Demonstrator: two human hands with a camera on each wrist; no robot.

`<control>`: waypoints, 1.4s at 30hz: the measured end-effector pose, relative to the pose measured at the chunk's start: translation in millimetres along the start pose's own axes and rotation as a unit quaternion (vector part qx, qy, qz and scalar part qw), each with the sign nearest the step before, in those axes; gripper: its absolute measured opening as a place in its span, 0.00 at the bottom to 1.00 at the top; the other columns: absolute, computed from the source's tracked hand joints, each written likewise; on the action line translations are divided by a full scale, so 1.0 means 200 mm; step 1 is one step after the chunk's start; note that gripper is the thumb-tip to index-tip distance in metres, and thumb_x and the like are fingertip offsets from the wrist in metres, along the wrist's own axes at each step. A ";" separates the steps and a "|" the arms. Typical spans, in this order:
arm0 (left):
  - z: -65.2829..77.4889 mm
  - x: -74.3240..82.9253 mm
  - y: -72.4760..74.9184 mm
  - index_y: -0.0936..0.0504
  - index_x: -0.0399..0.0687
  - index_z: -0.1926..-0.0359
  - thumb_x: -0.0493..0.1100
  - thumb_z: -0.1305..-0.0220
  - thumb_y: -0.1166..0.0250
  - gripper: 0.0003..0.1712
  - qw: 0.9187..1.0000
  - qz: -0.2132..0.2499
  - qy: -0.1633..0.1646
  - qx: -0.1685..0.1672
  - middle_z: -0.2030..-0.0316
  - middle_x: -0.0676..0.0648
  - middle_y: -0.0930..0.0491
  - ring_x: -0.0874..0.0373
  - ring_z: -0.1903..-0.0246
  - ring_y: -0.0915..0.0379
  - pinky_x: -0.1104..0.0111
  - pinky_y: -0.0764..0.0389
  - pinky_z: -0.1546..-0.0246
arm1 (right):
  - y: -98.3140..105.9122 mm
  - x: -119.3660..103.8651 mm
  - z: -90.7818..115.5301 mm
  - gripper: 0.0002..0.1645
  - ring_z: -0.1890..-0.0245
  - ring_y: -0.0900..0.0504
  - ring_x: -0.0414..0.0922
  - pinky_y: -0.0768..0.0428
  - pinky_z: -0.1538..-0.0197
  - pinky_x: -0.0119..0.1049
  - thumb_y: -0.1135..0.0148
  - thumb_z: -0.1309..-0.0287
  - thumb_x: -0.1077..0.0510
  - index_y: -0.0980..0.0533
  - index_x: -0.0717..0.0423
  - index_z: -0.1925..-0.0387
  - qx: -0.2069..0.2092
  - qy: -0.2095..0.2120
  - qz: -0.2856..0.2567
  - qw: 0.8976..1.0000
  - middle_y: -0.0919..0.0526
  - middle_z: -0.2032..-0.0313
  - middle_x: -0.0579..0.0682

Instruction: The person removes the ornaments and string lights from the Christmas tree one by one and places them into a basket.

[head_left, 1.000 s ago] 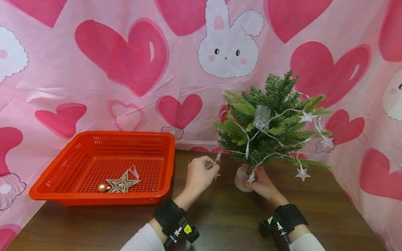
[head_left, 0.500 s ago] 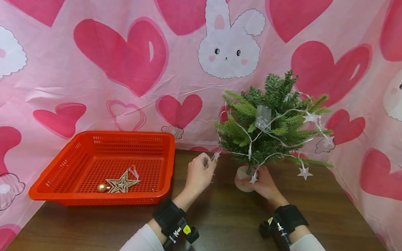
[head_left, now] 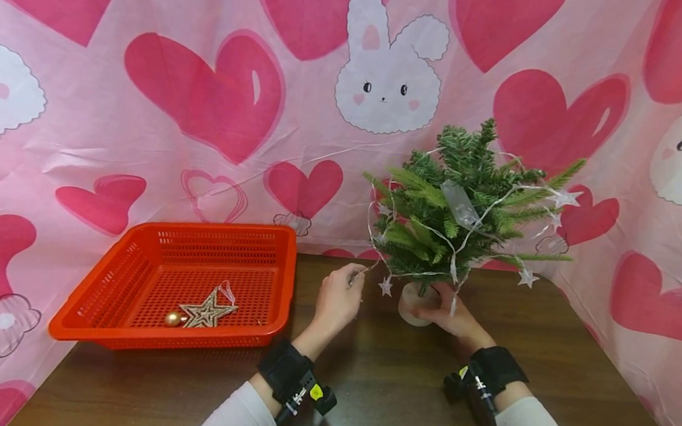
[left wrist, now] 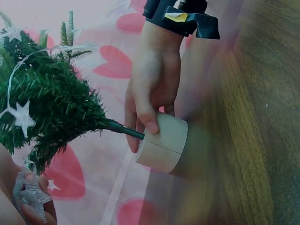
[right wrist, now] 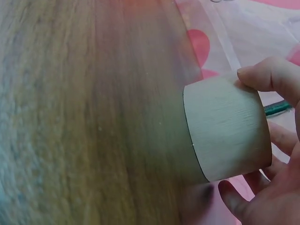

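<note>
A small artificial Christmas tree (head_left: 436,238) stands upright on a pale round base (head_left: 410,308). Star string lights (left wrist: 22,117) wind around its branches, and a clear box (head_left: 461,204) on the string hangs at the front. My right hand (head_left: 458,318) grips the base; in the right wrist view, thumb and fingers spread around its rim (right wrist: 229,126). To the left of the tree, my left hand (head_left: 338,297) holds a bunched end of the string lights, with clear plastic stars (left wrist: 35,194) between its fingers. A wire runs from that hand up to the branches.
An orange plastic basket (head_left: 286,282) sits on the left of the wooden table (head_left: 386,393). Inside lie a glittery gold star (head_left: 208,311) and a gold ball (head_left: 173,319). A pink heart-and-rabbit cloth (head_left: 306,122) hangs close behind the tree.
The tree has turned on its base: the clear box has tilted and shifted right, as have the front stars. My right hand has stayed on the base; the left has barely moved.
</note>
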State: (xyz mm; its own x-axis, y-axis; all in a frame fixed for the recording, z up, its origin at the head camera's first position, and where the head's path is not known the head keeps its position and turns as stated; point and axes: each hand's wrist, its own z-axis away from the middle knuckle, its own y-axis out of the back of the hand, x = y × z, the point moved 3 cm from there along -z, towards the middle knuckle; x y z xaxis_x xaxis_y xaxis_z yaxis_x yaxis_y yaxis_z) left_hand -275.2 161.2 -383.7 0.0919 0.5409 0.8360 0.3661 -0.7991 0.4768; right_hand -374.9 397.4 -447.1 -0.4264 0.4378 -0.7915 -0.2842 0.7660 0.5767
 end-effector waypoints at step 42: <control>-0.01 0.02 0.09 0.19 0.48 0.45 0.42 0.26 0.46 0.15 0.976 0.162 0.008 0.148 0.63 0.43 0.17 0.55 0.74 0.29 0.64 0.22 0.63 | 0.04 0.03 0.02 0.38 0.56 0.24 0.47 0.26 0.57 0.30 0.27 0.48 0.60 0.33 0.68 0.38 -0.020 -0.018 -0.001 1.000 0.20 0.50 0.63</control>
State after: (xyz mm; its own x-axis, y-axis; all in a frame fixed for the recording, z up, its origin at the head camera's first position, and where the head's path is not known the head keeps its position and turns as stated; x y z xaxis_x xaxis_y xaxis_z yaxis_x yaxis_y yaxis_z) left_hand -269.6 148.5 -371.3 0.2335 0.2666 0.9351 0.5721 -0.8153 0.0895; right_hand -376.8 408.2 -448.2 -0.3939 0.4532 -0.7996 -0.3190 0.7485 0.5814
